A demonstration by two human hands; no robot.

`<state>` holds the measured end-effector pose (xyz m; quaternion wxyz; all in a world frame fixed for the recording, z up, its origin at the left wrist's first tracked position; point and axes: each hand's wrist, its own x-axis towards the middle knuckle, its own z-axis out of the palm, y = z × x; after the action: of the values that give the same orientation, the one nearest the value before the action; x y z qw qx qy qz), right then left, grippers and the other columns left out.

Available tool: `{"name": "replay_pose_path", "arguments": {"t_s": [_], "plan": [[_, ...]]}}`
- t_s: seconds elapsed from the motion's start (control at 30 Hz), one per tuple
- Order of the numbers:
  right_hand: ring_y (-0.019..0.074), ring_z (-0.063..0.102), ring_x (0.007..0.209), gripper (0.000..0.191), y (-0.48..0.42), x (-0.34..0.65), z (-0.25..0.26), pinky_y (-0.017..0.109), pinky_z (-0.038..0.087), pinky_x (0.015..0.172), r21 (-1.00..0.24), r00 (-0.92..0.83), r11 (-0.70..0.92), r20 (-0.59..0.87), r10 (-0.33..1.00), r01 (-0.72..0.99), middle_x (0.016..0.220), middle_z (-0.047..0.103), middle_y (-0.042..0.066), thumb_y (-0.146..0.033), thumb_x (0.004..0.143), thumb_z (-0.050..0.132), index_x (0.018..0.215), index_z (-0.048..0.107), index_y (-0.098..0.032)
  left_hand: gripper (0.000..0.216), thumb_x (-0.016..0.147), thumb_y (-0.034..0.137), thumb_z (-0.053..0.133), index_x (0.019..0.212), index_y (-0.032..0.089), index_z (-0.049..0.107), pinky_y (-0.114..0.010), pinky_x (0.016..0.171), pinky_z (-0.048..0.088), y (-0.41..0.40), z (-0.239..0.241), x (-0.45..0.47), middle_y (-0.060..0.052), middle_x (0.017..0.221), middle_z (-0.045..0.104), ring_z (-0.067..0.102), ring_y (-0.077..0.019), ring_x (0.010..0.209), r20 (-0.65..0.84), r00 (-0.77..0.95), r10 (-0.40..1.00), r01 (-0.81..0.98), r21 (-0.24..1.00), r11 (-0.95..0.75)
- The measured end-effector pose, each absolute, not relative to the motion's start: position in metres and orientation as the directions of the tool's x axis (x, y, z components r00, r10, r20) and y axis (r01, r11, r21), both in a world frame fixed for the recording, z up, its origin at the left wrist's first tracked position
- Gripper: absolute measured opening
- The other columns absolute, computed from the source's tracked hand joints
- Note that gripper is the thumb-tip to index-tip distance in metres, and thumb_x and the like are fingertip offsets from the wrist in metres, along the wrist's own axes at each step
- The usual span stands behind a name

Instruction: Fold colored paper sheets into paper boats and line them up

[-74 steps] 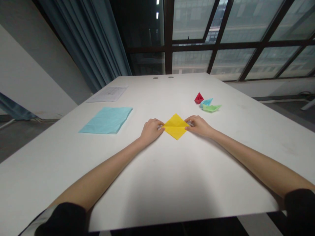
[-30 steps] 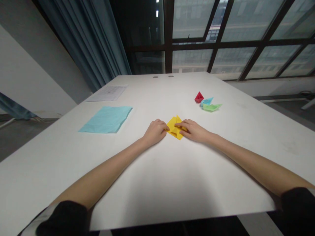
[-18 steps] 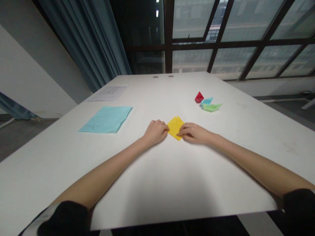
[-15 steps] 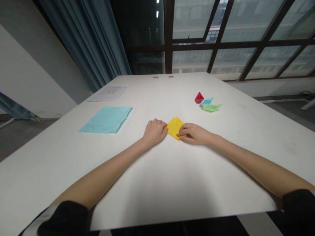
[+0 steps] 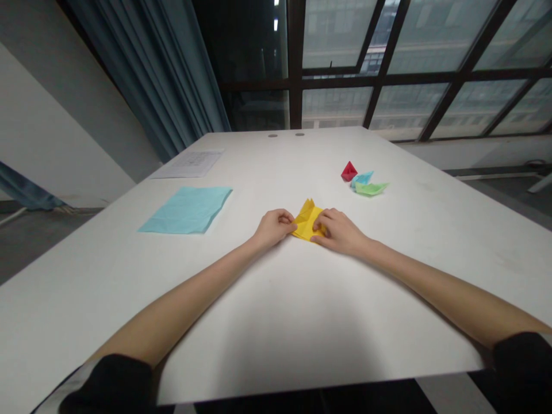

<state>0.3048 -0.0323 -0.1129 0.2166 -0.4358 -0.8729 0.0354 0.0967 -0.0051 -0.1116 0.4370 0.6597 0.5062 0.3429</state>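
Note:
A folded piece of yellow origami paper [image 5: 306,221] is between my two hands, near the middle of the table. My left hand [image 5: 275,226] pinches its left corner between thumb and fingers. On the other side, my right hand [image 5: 339,231] grips the right part, its thumb low at the front edge and its curled fingers on top, covering that side. Upper flaps of the paper stand up to a point at the back.
On the white table [image 5: 276,322], light-blue paper sheets [image 5: 187,210] lie left of my hands, with a printed page [image 5: 190,164] behind. At right rest a red folded paper [image 5: 349,171], a blue folded paper [image 5: 361,179] and a green paper boat [image 5: 371,189].
The yellow paper has gone from a flatter diamond to a shape with raised flaps. My left fingers have moved into a pinch at its corner; my right fingers have curled further over it.

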Motion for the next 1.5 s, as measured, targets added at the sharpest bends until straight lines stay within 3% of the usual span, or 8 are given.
{"name": "replay_pose_path", "arguments": {"t_s": [0.17, 0.3, 0.4, 0.6, 0.73, 0.93, 1.2, 1.5], "plan": [[0.0289, 0.047, 0.099, 0.07, -0.022, 0.307, -0.124, 0.044, 0.042, 0.081, -0.513, -0.077, 0.344, 0.471, 0.879, 0.786, 0.11, 0.052, 0.015, -0.046, 0.057, 0.073, 0.112, 0.045, -0.014, 0.031, 0.061, 0.011, 0.066, 0.089, 0.014, 0.054, -0.022, 0.056, 0.044, -0.008, -0.107, 0.101, 0.0, 0.072, 0.063, 0.058, -0.0095, 0.056, -0.073, 0.169, 0.983, -0.031, 0.996, 0.08], [0.021, 0.056, 0.084, 0.075, -0.014, 0.306, -0.129, 0.038, 0.048, 0.07, -0.915, -0.04, 0.177, 0.174, 0.984, 0.363, 0.102, 0.058, 0.011, -0.047, 0.055, 0.074, 0.116, 0.04, -0.019, 0.029, 0.065, 0.011, 0.065, 0.093, 0.013, 0.055, -0.026, 0.07, 0.048, -0.008, -0.107, 0.102, -0.006, 0.09, 0.065, 0.062, -0.0105, 0.07, -0.057, 0.177, 0.983, -0.113, 0.991, 0.078], [0.0164, 0.06, 0.072, 0.056, -0.014, 0.302, -0.125, 0.033, 0.048, 0.066, -0.995, -0.174, 0.08, 0.068, 0.982, 0.059, 0.087, 0.064, 0.006, -0.042, 0.06, 0.072, 0.105, 0.049, -0.018, 0.028, 0.065, 0.011, 0.065, 0.091, 0.013, 0.056, -0.027, 0.073, 0.049, -0.008, -0.108, 0.102, -0.006, 0.089, 0.065, 0.062, -0.0104, 0.071, -0.023, 0.188, 0.982, -0.116, 0.992, 0.045], [0.0175, 0.061, 0.078, 0.022, -0.017, 0.305, -0.111, 0.033, 0.048, 0.074, -0.901, -0.024, 0.384, 0.388, 0.921, 0.203, 0.088, 0.066, 0.006, -0.031, 0.07, 0.063, 0.087, 0.058, -0.018, 0.037, 0.065, 0.011, 0.063, 0.099, 0.017, 0.053, -0.02, 0.056, 0.045, -0.006, -0.11, 0.101, -0.002, 0.088, 0.062, 0.058, -0.008, 0.065, -0.032, 0.058, 0.998, -0.081, 0.996, 0.037], [0.0187, 0.059, 0.081, 0.017, -0.021, 0.315, -0.106, 0.033, 0.046, 0.076, -0.521, -0.212, 0.6, 0.621, 0.754, 0.607, 0.087, 0.064, 0.007, -0.019, 0.077, 0.051, 0.089, 0.063, -0.018, 0.027, 0.072, 0.015, 0.055, 0.098, 0.017, 0.055, -0.02, 0.054, 0.043, -0.002, -0.113, 0.099, -0.003, 0.085, 0.062, 0.058, -0.0098, 0.069, 0.015, -0.049, 0.999, 0.034, 0.999, -0.014], [0.0217, 0.058, 0.086, 0.024, -0.024, 0.316, -0.112, 0.035, 0.043, 0.077, -0.105, -0.652, 0.75, 0.427, 0.627, 0.653, 0.096, 0.064, 0.011, -0.016, 0.077, 0.053, 0.096, 0.067, -0.017, 0.018, 0.074, 0.02, 0.054, 0.086, 0.016, 0.067, -0.029, 0.071, 0.048, -0.002, -0.113, 0.094, -0.005, 0.086, 0.068, 0.061, -0.016, 0.077, 0.163, 0.132, 0.978, 0.45, 0.869, -0.205], [0.0207, 0.059, 0.091, 0.03, -0.026, 0.314, -0.106, 0.036, 0.043, 0.082, -0.291, -0.737, 0.781, 0.267, 0.621, 0.553, 0.096, 0.067, 0.009, -0.032, 0.09, 0.041, 0.095, 0.067, -0.017, 0.026, 0.078, 0.025, 0.055, 0.1, 0.019, 0.067, -0.037, 0.088, 0.042, -0.009, -0.118, 0.086, -0.005, 0.1, 0.066, 0.056, -0.0225, 0.096, 0.296, 0.395, 0.869, 0.786, 0.38, -0.487], [0.0254, 0.055, 0.102, 0.043, -0.001, 0.329, -0.127, 0.041, 0.039, 0.09, -0.324, -0.46, 0.555, 0.327, 0.826, 0.766, 0.113, 0.061, 0.015, -0.029, 0.079, 0.055, 0.118, 0.055, -0.01, 0.027, 0.083, 0.034, 0.051, 0.103, 0.023, 0.066, -0.039, 0.083, 0.04, -0.006, -0.117, 0.082, -0.006, 0.105, 0.065, 0.053, -0.0264, 0.099, 0.249, 0.388, 0.887, 0.861, 0.245, -0.445]]}}
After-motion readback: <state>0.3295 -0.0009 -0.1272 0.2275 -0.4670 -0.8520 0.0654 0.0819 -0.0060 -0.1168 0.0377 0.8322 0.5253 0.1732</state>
